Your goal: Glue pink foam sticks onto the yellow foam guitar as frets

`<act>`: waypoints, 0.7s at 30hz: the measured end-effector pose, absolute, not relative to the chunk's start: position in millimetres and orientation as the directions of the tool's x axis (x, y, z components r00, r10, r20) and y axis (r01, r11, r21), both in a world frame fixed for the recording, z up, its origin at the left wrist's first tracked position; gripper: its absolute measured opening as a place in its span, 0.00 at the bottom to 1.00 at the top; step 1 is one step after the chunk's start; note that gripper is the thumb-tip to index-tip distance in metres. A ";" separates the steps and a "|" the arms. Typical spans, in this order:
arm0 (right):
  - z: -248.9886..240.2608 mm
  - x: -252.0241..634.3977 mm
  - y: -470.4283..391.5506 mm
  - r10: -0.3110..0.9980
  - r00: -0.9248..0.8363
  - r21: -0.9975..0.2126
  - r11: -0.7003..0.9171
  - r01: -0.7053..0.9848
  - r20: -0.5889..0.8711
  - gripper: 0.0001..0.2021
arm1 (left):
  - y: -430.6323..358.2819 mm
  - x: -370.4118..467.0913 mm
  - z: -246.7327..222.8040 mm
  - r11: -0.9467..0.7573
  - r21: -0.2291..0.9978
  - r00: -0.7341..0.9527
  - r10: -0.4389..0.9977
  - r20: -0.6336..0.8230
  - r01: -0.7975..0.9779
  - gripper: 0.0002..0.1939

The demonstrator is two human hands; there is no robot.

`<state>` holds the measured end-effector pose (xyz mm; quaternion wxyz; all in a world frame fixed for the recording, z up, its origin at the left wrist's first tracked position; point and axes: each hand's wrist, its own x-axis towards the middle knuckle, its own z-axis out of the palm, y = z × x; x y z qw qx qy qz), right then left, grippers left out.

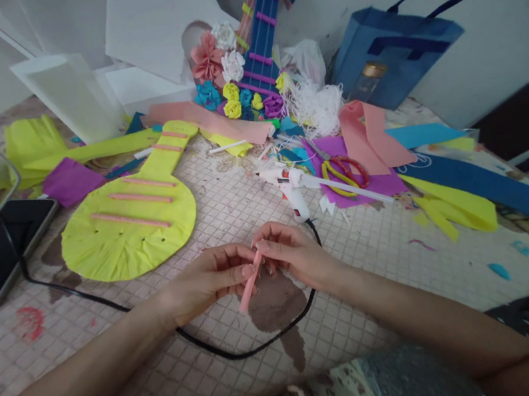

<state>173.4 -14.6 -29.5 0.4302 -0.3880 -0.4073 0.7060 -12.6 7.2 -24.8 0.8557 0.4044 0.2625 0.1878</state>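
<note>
Between my two hands is a narrow strip of pink crepe paper (248,291), its lower end hanging free toward me. My left hand (223,272) pinches the strip near its middle, while the fingers of my right hand (288,251) are closed on its upper end. Left of them lies a yellow paper-covered guitar shape (84,245) with several pink rolled strips across its body and neck. Just beyond my right hand, a white glue gun (295,196) lies on the table with a long glue stick in its back.
Red and yellow scissors (344,174) lie on purple paper at the right. A blue decorated guitar (261,56) with paper flowers stands at the back, near a blue bag (392,48). A black cable (250,354) loops below my hands. A phone (4,248) is at far left.
</note>
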 end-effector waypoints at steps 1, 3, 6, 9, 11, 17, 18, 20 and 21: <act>-29.1 173.2 -14.9 0.930 -0.312 -0.919 -0.282 -0.275 -0.193 0.11 | 7.1 -12.5 -25.1 0.601 0.792 0.788 0.535 -0.304 -0.103 0.08; -29.2 172.8 -15.8 0.944 -0.283 -0.934 -0.248 -0.258 -0.172 0.12 | 6.9 -12.0 -25.5 0.600 0.793 0.769 0.553 -0.320 -0.102 0.09; -30.9 172.5 -17.2 0.956 -0.258 -0.948 -0.205 -0.244 -0.140 0.12 | 6.3 -9.9 -23.8 0.552 0.829 0.729 0.603 -0.323 -0.089 0.17; -32.8 171.4 -18.6 0.961 -0.252 -0.962 -0.168 -0.214 -0.111 0.11 | 4.9 -6.0 -20.0 0.414 0.910 0.676 0.669 -0.309 0.006 0.17; -33.5 170.2 -19.5 0.964 -0.248 -0.969 -0.152 -0.194 -0.101 0.11 | 4.0 -3.7 -18.0 0.328 0.942 0.648 0.703 -0.293 0.070 0.15; -34.6 168.3 -20.9 0.967 -0.234 -0.971 -0.147 -0.188 -0.101 0.12 | 4.3 -5.1 -15.2 0.254 0.957 0.662 0.694 -0.283 0.142 0.14; -34.9 168.5 -20.8 0.968 -0.231 -0.970 -0.149 -0.195 -0.102 0.12 | 4.6 -6.0 -14.7 0.256 0.955 0.668 0.686 -0.289 0.151 0.15; -35.4 169.0 -20.2 0.970 -0.215 -0.965 -0.157 -0.211 -0.111 0.12 | 5.1 -7.6 -13.7 0.260 0.951 0.679 0.669 -0.302 0.167 0.16; -35.5 169.2 -19.9 0.972 -0.204 -0.962 -0.164 -0.218 -0.119 0.12 | 5.2 -8.3 -13.2 0.254 0.951 0.684 0.663 -0.305 0.179 0.16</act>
